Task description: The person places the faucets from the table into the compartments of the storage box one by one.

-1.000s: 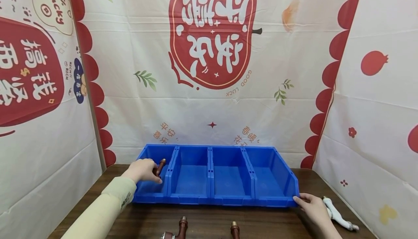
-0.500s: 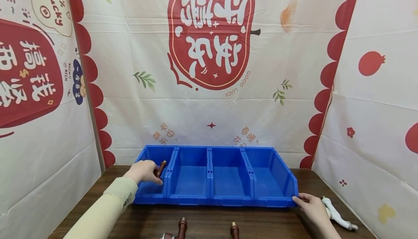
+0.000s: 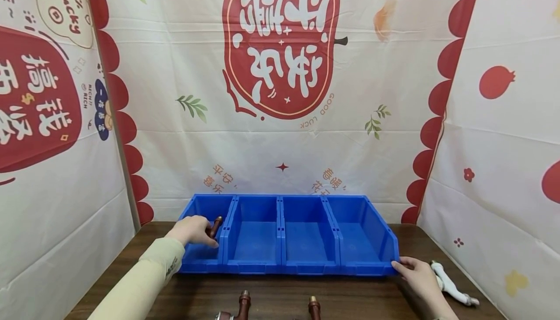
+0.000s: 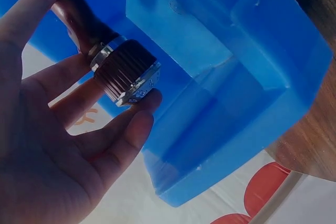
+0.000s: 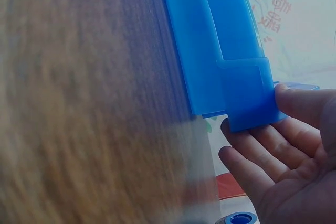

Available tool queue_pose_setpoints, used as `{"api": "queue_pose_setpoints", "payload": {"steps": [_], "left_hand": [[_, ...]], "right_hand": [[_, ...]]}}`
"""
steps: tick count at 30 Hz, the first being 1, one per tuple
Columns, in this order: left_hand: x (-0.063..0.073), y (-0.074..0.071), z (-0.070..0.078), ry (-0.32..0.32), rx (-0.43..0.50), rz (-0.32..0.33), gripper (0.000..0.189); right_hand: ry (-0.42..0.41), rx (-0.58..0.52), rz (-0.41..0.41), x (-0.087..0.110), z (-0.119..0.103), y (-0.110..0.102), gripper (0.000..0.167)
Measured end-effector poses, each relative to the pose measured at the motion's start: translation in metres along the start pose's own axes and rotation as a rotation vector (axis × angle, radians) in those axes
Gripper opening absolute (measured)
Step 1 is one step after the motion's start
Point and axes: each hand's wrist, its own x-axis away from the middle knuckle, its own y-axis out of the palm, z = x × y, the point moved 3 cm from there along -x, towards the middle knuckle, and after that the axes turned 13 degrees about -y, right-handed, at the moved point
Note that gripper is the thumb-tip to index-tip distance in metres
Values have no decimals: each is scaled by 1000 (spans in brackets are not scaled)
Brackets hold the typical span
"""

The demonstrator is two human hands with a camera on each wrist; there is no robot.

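In the head view my left hand (image 3: 192,231) reaches into the leftmost compartment of a row of blue bins (image 3: 309,267). It holds a reddish-brown pipe fitting (image 3: 216,226). The left wrist view shows the fitting's ribbed knob (image 4: 126,69) with shiny metal rings; my thumb is at the tube and my fingers lie along the knob. At the row's front right corner (image 5: 251,95), my right hand (image 3: 420,278) pinches the blue plastic, thumb on one side and fingers beneath.
A white pipe fitting (image 3: 452,285) with metal ends lies on the brown wooden table (image 3: 280,287) beyond my right hand. Two reddish-brown fittings, one left (image 3: 244,305) and one right (image 3: 314,308), are cut off by the bottom edge. Printed cloth (image 3: 280,147) hangs behind and at both sides.
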Motion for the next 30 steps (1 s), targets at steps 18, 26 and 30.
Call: {"api": "queue_pose_setpoints", "payload": {"steps": [18, 26, 30], "left_hand": [[-5, -3, -4, -2, -1, -25, 37], [-4, -2, -7, -40, 7, -50, 36], [-4, -2, -7, -44, 10, -43, 36]], "right_hand": [[0, 0, 8, 0, 1, 0, 45], [-2, -8, 7, 0, 2, 1, 46], [-2, -7, 10, 0, 2, 1, 45]]}}
